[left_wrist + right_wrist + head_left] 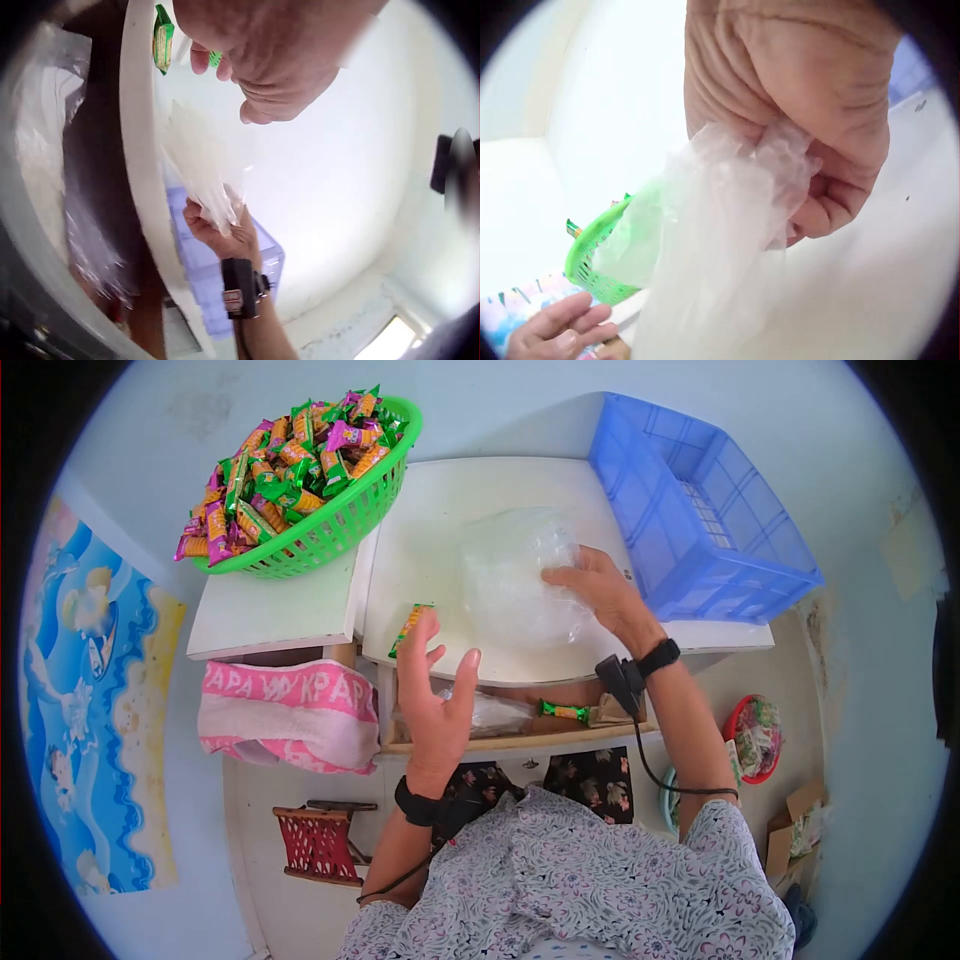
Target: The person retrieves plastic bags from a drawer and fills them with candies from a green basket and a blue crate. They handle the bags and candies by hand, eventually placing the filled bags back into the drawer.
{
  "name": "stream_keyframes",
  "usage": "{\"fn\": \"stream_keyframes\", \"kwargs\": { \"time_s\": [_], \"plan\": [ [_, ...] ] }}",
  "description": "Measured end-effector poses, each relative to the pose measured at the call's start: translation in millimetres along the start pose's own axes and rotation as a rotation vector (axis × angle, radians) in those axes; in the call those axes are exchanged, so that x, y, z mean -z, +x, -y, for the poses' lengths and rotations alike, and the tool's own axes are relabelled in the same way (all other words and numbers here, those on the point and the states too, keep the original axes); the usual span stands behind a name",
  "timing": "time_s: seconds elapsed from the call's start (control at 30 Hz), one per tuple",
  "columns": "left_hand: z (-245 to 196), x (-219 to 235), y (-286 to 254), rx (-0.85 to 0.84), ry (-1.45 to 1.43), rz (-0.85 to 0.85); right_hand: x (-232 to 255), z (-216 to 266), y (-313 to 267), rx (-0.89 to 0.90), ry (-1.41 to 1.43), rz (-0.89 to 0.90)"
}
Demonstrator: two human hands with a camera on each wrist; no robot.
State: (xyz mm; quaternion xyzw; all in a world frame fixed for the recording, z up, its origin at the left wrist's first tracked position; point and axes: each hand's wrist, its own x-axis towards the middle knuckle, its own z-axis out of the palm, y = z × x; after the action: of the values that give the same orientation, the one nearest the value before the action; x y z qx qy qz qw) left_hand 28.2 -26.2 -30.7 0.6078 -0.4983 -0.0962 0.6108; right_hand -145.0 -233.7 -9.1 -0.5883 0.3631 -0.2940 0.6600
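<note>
My right hand (590,585) grips a clear plastic bag (515,580) that lies on the white table (430,530); in the right wrist view the fingers (832,202) bunch the plastic bag (720,247). My left hand (435,690) hovers over the table's near edge, fingers straight, holding nothing. Just beyond its fingertips lies a single green-and-orange candy packet (410,628), also seen as the candy packet (162,37) in the left wrist view. There the right hand (217,229) holds the bag (199,165).
A green basket (340,520) heaped with candy packets (290,460) stands at the table's back left. A blue crate (700,510) sits at the right. A pink towel (290,710) hangs at the left, with another packet (565,711) on the shelf below.
</note>
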Motion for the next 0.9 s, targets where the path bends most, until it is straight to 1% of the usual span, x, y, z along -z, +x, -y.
{"fn": "stream_keyframes", "kwargs": {
  "time_s": [0.07,0.13,0.17,0.23,0.3,0.33,0.4,0.5,0.6,0.63,0.7,0.73,0.8,0.83,0.9],
  "plan": [
    [-3.6,-3.8,4.2,0.162,-0.269,-0.037,-13.1,-5.9,-7.2,0.086,0.175,-0.036],
    [-5.8,-7.4,11.3,0.333,-0.503,-0.064,-29.9,-8.9,-19.6,0.203,0.272,-0.143],
    [-8.1,-8.9,13.3,0.371,-0.568,-0.057,-39.1,-11.3,-26.0,0.263,0.322,-0.198],
    [-15.1,-13.3,16.2,0.452,-0.696,-0.041,-55.8,-20.6,-34.0,0.315,0.411,-0.286],
    [-27.8,-23.2,22.1,0.454,-0.591,-0.050,-73.1,-32.9,-37.2,0.365,0.509,-0.371],
    [-31.2,-28.4,26.7,0.453,-0.539,-0.053,-82.2,-37.2,-37.9,0.358,0.542,-0.397],
    [-23.3,-37.4,38.8,0.377,-0.563,-0.065,-98.2,-41.8,-37.1,0.345,0.606,-0.443],
    [2.5,-39.3,60.5,0.266,-0.527,-0.065,-106.3,-39.5,-33.9,0.336,0.660,-0.385],
    [15.9,-28.4,87.8,0.197,-0.416,-0.020,-91.4,-25.1,-40.4,0.073,0.490,-0.254],
    [19.2,-24.3,98.8,0.178,-0.374,-0.001,-87.8,-28.6,-40.7,0.099,0.437,-0.253],
    [50.9,-15.4,120.7,0.042,-0.147,0.040,-81.8,-38.8,-41.4,0.149,0.328,-0.250],
    [62.8,-11.5,127.5,-0.023,-0.033,0.059,-79.0,-41.2,-47.9,0.201,0.293,-0.258],
    [62.1,-4.1,135.5,-0.062,0.155,0.128,-73.3,-46.9,-66.5,0.305,0.221,-0.271],
    [59.8,-3.4,138.6,-0.082,0.249,0.163,-69.8,-52.9,-72.4,0.312,0.195,-0.268],
    [52.0,-8.9,146.4,-0.167,0.349,0.197,-64.5,-65.6,-81.5,0.324,0.145,-0.259]
  ]
}}
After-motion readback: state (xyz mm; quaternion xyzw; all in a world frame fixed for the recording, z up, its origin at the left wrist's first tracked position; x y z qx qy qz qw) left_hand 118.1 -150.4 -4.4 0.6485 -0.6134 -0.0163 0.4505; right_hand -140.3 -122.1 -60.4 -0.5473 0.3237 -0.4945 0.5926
